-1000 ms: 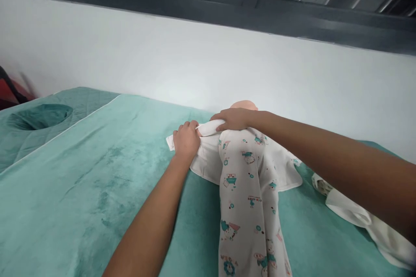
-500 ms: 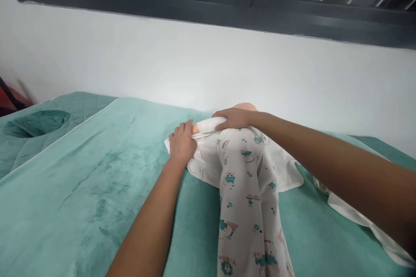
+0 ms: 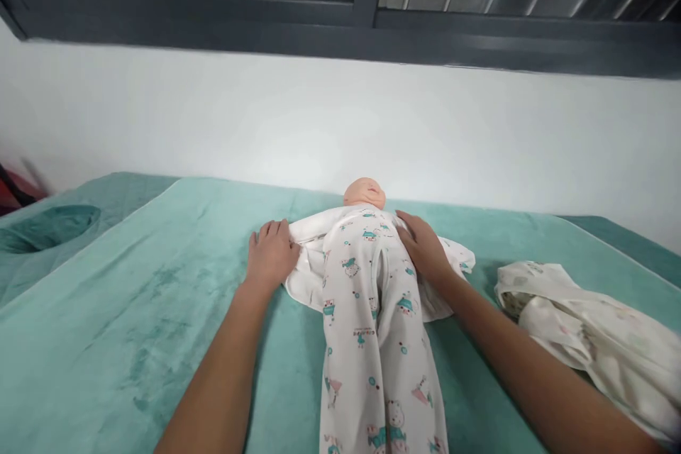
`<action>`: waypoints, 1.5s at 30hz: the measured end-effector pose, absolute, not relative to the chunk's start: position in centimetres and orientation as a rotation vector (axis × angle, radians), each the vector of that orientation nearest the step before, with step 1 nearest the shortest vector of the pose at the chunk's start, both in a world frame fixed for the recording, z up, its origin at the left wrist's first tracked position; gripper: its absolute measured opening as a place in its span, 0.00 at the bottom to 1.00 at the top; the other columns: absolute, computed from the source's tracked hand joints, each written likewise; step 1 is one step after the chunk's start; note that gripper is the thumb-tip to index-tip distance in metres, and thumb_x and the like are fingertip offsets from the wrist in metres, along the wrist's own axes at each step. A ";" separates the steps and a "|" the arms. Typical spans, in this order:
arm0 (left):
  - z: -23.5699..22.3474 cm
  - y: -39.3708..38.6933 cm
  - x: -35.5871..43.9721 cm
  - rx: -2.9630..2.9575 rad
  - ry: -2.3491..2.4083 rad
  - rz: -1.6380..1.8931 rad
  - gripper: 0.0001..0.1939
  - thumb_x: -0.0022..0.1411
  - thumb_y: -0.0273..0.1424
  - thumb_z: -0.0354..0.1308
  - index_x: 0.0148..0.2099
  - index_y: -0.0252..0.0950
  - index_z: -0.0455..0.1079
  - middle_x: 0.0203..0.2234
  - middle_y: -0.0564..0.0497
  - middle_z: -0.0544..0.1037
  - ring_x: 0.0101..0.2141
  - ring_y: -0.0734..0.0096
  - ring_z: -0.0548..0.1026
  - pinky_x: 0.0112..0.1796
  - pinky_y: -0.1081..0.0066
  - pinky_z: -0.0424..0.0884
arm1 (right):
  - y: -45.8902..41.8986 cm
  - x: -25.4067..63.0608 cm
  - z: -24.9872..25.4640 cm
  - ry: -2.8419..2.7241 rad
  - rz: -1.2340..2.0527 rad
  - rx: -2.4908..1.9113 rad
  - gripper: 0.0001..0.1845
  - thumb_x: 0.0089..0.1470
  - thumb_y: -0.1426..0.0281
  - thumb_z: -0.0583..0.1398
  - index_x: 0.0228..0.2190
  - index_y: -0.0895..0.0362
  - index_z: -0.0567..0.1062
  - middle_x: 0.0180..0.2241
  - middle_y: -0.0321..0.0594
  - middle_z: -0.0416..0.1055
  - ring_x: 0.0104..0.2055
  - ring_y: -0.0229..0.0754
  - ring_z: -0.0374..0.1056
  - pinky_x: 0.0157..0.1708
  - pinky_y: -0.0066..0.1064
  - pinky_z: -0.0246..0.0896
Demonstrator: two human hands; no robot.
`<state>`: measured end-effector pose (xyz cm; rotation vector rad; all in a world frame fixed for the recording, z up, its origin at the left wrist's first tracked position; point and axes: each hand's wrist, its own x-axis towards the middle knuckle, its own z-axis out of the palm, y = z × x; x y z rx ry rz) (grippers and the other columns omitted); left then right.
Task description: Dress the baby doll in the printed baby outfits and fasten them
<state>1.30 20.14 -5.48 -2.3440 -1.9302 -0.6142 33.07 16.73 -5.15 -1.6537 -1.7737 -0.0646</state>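
Shifted loosely spread right hand (image 3: 423,245) from white cloth sleeve (image 3: 315,223) beside left hand (image 3: 272,254) onto white teal-printed cloth garment (image 3: 348,284), uncovering round pink doll head (image 3: 364,193) beyond; cannot tell left grip.

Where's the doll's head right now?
In the head view, the doll's head lies just right of centre, between the white wall and the printed outfit.

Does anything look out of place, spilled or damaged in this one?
No spill or damage is plain. The off-white cloth lies bunched on the right, untidier than the printed clothing on the doll. The green cover shows darker patches at left; I can't tell whether they're marks or brushed pile.
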 end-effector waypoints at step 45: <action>6.9 20.0 19.9 -2.504 -1.519 0.172 0.18 0.61 0.24 0.53 0.53 0.35 0.68 0.48 0.38 0.74 0.49 0.48 0.71 0.45 0.56 0.66 | 16.6 40.7 -7.1 -0.954 0.338 -1.693 0.12 0.42 0.70 0.52 0.27 0.54 0.75 0.29 0.40 0.74 0.32 0.46 0.67 0.34 0.35 0.59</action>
